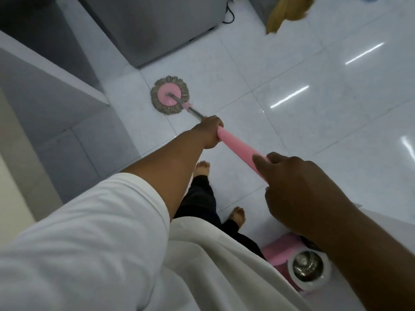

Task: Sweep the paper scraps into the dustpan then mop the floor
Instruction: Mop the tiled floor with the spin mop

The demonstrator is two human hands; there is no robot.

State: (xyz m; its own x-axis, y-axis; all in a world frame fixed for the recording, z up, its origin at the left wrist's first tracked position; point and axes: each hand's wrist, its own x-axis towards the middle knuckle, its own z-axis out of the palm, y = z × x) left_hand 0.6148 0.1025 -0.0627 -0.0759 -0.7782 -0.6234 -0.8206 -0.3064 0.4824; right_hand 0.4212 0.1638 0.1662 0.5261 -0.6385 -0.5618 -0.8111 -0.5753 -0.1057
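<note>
Pink bucket (pixel 283 249) at lower right holds one steel spinner basket (pixel 307 268). One mop (pixel 170 98) — grey head flat on the white tile floor (pixel 314 113) — is gripped by its pink handle: left hand (pixel 209 133) lower, right hand (pixel 298 194) higher.

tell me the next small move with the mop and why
Probably pull the mop head back toward the feet: it lies flat on the floor by the grey appliance, with the left hand and right hand gripping the pink handle.

No legible text, label, brand or number anywhere, perhaps through blur.
</note>
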